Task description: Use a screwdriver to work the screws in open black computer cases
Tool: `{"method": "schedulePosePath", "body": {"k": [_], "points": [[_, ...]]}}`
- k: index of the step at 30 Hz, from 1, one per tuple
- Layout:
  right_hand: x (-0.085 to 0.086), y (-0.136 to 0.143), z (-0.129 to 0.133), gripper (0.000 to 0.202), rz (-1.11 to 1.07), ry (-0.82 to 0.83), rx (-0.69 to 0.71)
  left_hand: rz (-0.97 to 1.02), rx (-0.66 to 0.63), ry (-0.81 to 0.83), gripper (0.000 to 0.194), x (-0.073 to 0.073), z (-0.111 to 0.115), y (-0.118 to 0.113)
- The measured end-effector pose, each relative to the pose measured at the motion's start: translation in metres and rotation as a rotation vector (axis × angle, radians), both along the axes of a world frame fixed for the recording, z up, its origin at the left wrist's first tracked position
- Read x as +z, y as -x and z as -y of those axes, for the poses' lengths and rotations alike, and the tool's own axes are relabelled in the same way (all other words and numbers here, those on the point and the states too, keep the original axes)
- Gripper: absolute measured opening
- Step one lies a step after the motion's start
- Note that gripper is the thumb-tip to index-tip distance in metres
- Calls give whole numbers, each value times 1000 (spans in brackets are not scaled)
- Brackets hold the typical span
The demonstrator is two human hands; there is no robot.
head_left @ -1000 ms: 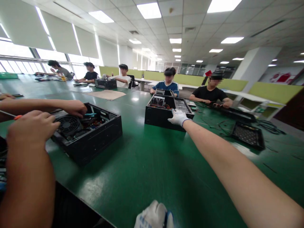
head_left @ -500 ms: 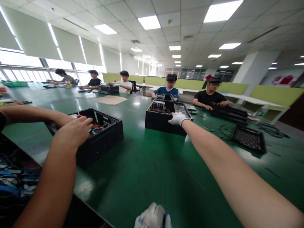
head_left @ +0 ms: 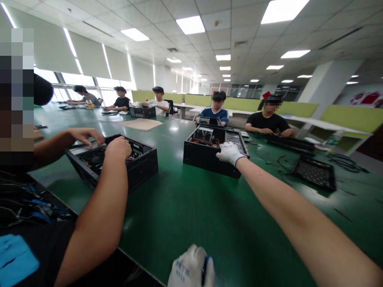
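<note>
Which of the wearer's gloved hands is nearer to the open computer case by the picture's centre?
Right. The right hand is at the near rim of the computer case; the left hand is well short of it, at the picture's bottom edge.

Ceiling (head_left: 239,16): pale tiles, fitted with lit rectangular lamps (head_left: 190,25) and an air vent (head_left: 172,50). Left side: windows (head_left: 77,81), bright with daylight below partly lowered pale blinds (head_left: 85,54). Rear: low yellow-green partitions (head_left: 347,118) along white desks (head_left: 321,124); a black chair (head_left: 171,107) stands near. Right: a white pillar (head_left: 329,81); beyond it, a red design (head_left: 368,95) on the wall. Foreground: a large green table (head_left: 167,211), surface glossy.
</note>
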State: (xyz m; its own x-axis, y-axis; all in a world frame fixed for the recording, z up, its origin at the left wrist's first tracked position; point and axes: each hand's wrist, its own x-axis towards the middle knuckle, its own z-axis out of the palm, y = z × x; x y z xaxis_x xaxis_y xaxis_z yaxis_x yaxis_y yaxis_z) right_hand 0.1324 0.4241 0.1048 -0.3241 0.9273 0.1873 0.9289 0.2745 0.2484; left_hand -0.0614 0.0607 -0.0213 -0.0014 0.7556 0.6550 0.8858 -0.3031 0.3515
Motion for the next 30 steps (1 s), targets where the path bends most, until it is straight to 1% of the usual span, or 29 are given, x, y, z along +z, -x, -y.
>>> {"method": "schedulePosePath", "body": {"k": [2, 3, 5, 7, 9, 11, 15, 18, 20, 22, 25, 27, 29, 30], "points": [[-1, -6, 22, 46, -10, -14, 28, 8, -13, -2, 22, -19, 16, -26], [-1, -10, 35, 47, -16, -23, 42, 17, -15, -4, 18, -27, 22, -35], [-1, -19, 61, 48, -25, -46, 71, 37, -22, -15, 19, -41, 29, -47], [-1, -30, 90, 48, -30, -70, 103, 53, -29, -37, 20, -50, 31, -50], [-1, -43, 120, 48, -33, -93, 139, 62, -39, -44, 17, -54, 30, -50], [-2, -56, 151, 49, -34, -110, 175, 65, -45, -50, 14, -55, 28, -49], [-3, -81, 212, 48, -45, -145, 233, 25, -33, -154, 14, -57, 25, -48], [-3, -96, 257, 47, -72, -171, 295, 48, -79, -116, 14, -53, 27, -48], [-3, -106, 286, 44, -95, -176, 335, 87, -120, -63, 15, -41, 35, -48], [-2, -115, 314, 42, -122, -169, 370, 103, -163, -25, 16, -18, 48, -49], [0, -129, 352, 39, -161, -144, 405, 76, -249, 10, 11, 29, 68, -50], [1, -136, 373, 37, -183, -130, 417, 50, -278, -20, 6, 62, 77, -52], [2, -143, 392, 36, -205, -121, 431, -2, -270, -62, 7, 89, 80, -55], [2, -146, 400, 35, -217, -116, 438, -42, -260, -69, 8, 99, 79, -56]]}}
